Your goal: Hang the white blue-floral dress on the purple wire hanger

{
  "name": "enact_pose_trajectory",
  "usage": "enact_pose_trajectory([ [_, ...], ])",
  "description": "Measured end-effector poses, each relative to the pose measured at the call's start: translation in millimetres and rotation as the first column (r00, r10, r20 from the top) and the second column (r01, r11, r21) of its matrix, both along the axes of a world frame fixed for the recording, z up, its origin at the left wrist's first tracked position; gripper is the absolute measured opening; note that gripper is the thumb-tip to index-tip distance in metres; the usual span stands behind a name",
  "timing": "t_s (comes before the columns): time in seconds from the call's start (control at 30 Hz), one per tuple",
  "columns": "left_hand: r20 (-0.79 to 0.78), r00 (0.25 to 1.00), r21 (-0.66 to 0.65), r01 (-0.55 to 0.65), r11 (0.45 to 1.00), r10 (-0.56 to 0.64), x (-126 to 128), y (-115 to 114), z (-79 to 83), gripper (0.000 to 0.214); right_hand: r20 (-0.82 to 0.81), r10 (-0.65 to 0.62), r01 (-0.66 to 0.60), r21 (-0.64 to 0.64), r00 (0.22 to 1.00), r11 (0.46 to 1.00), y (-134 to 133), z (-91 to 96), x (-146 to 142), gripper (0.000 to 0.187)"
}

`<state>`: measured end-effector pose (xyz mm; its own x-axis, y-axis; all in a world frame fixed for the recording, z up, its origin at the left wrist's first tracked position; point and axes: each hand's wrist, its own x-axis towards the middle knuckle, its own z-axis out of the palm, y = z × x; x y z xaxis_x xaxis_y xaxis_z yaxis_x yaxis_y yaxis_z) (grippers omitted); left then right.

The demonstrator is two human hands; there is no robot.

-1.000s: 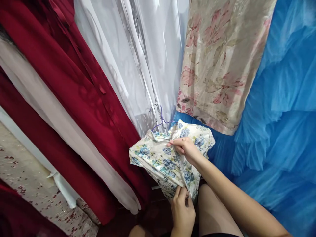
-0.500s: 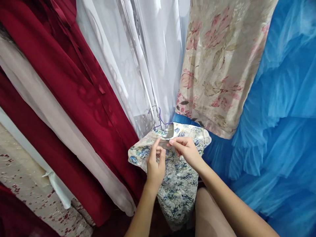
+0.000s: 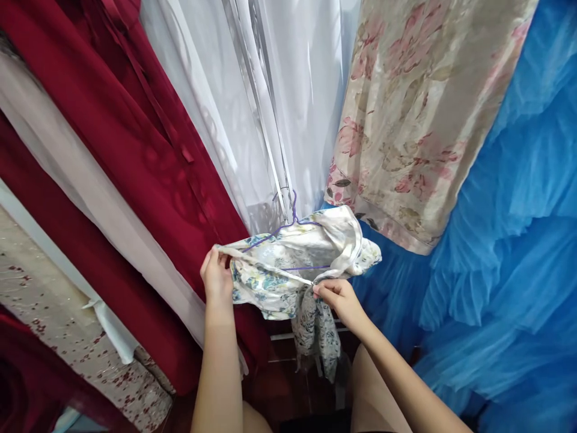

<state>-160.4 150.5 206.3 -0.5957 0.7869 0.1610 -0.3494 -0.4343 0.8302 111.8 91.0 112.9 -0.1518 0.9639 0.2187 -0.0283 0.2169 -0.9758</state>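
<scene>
A white garment with a blue and green floral print hangs on a purple wire hanger in front of white cloth. Its neck opening is stretched wide, so the hanger's arms show inside it. My left hand pinches the edge of the opening at the left. My right hand grips the front edge of the opening, near its middle. Beneath my right hand the lower part of the garment hangs in two bunched, printed lengths.
Dark red gowns and a beige beaded dress hang at the left. White cloth hangs behind. At the right are a cream dress with pink flowers and blue ruffled tulle. Dark reddish floor shows below.
My left hand has moved left to the garment's side, pulling the opening wide. My right hand has shifted slightly down. The lower part has bunched up.
</scene>
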Motion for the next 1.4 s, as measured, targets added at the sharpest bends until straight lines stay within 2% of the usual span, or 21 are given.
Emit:
enact_pose_trajectory([
  [0.07, 0.248, 0.962, -0.182, 0.161, 0.970, -0.113, -21.5, 5.2, -30.2, 0.016, -0.076, 0.054, -0.058, -0.050, 0.996, 0.997, -12.2, 1.8, -3.9, 0.037],
  [0.17, 0.407, 0.892, -0.277, 0.325, 0.904, -0.196, -17.5, -7.8, -88.5, 0.018, -0.237, 0.018, -0.051, -0.133, 0.971, 0.990, -27.1, -5.4, -5.0, 0.037],
  [0.27, 0.525, 0.837, -0.354, 0.377, 0.856, -0.152, 14.4, -37.2, -144.4, 0.020, -0.377, -0.289, 0.193, -0.272, 0.880, 0.943, -40.5, -37.4, 5.9, 0.036],
  [0.37, 0.483, 0.815, -0.206, 0.460, 0.863, -0.320, 50.7, -72.2, -176.4, 0.004, -0.349, -0.652, 0.518, -0.406, 0.673, 0.753, -56.0, -80.4, 23.3, 0.037],
  [0.43, 0.363, 0.816, -0.111, 0.517, 0.849, -0.449, 71.3, -95.0, -177.5, 0.017, -0.268, -0.745, 0.633, -0.400, 0.610, 0.663, -66.9, -98.7, 31.2, 0.041],
  [0.47, 0.287, 0.811, -0.072, 0.549, 0.833, -0.509, 80.5, -105.5, -172.0, 0.023, -0.222, -0.761, 0.674, -0.361, 0.609, 0.645, -72.0, -101.9, 32.4, 0.044],
  [0.5, 0.206, 0.804, -0.055, 0.579, 0.813, -0.558, 89.0, -114.9, -163.3, 0.027, -0.177, -0.754, 0.696, -0.299, 0.632, 0.653, -76.6, -100.9, 31.5, 0.046],
  [0.53, 0.111, 0.789, -0.054, 0.612, 0.789, -0.604, 97.2, -123.1, -152.4, 0.029, -0.134, -0.719, 0.683, -0.232, 0.682, 0.692, -80.3, -96.2, 28.6, 0.047],
  [0.6, -0.123, 0.723, -0.103, 0.672, 0.734, -0.679, 112.5, -134.5, -128.3, 0.030, -0.052, -0.545, 0.530, -0.167, 0.837, 0.831, -84.8, -80.5, 18.5, 0.050],
  [0.67, -0.367, 0.619, -0.187, 0.682, 0.707, -0.694, 125.3, -139.4, -108.4, 0.030, -0.035, -0.283, 0.267, -0.236, 0.958, 0.934, -86.3, -64.2, 7.5, 0.059],
  [0.73, -0.531, 0.536, -0.237, 0.650, 0.722, -0.657, 132.3, -139.0, -98.2, 0.030, -0.098, -0.112, 0.073, -0.339, 0.989, 0.938, -86.8, -53.8, 1.4, 0.067],
  [0.8, -0.581, 0.523, -0.256, 0.609, 0.750, -0.623, 130.6, -136.1, -98.2, 0.031, -0.152, -0.014, -0.044, -0.375, 0.988, 0.926, -87.7, -48.9, 3.3, 0.070],
  [0.83, -0.576, 0.513, -0.272, 0.613, 0.742, -0.636, 126.5, -134.8, -101.0, 0.040, -0.160, 0.047, -0.105, -0.373, 0.986, 0.922, -88.2, -47.1, 7.1, 0.069],
  [0.9, -0.527, 0.420, -0.351, 0.684, 0.640, -0.738, 114.7, -134.6, -110.1, 0.059, -0.160, 0.184, -0.230, -0.349, 0.970, 0.908, -88.5, -41.5, 17.8, 0.059],
  [1.0, -0.433, 0.147, -0.501, 0.781, 0.373, -0.889, 96.3, -140.3, -126.7, 0.060, -0.114, 0.389, -0.405, -0.272, 0.914, 0.873, -85.4, -25.5, 33.9, 0.047],
  [1.03, -0.427, 0.083, -0.540, 0.775, 0.328, -0.900, 90.7, -142.0, -132.3, 0.059, -0.074, 0.437, -0.440, -0.253, 0.897, 0.861, -83.0, -18.8, 38.4, 0.045],
  [1.07, -0.456, 0.047, -0.568, 0.753, 0.331, -0.889, 84.8, -142.7, -137.6, 0.058, -0.019, 0.472, -0.462, -0.245, 0.881, 0.852, -79.9, -11.9, 42.5, 0.044],
  [1.1, -0.513, 0.026, -0.587, 0.719, 0.373, -0.858, 78.0, -141.6, -142.5, 0.056, 0.045, 0.485, -0.461, -0.247, 0.873, 0.852, -76.0, -4.9, 46.6, 0.041],
  [1.23, -0.724, -0.010, -0.594, 0.516, 0.617, -0.689, 33.7, -117.5, -153.7, 0.043, 0.287, 0.423, -0.367, -0.228, 0.860, 0.902, -49.1, 22.7, 64.3, 0.031],
  [1.33, -0.740, 0.130, -0.568, 0.405, 0.716, -0.660, -10.4, -89.5, -145.5, 0.039, 0.422, 0.317, -0.293, -0.123, 0.849, 0.948, -14.3, 42.7, 76.3, 0.028],
  [1.4, -0.758, 0.223, -0.530, 0.338, 0.778, -0.613, -34.6, -73.2, -129.3, 0.034, 0.466, 0.181, -0.214, 0.018, 0.866, 0.977, 14.5, 52.5, 79.7, 0.024],
])
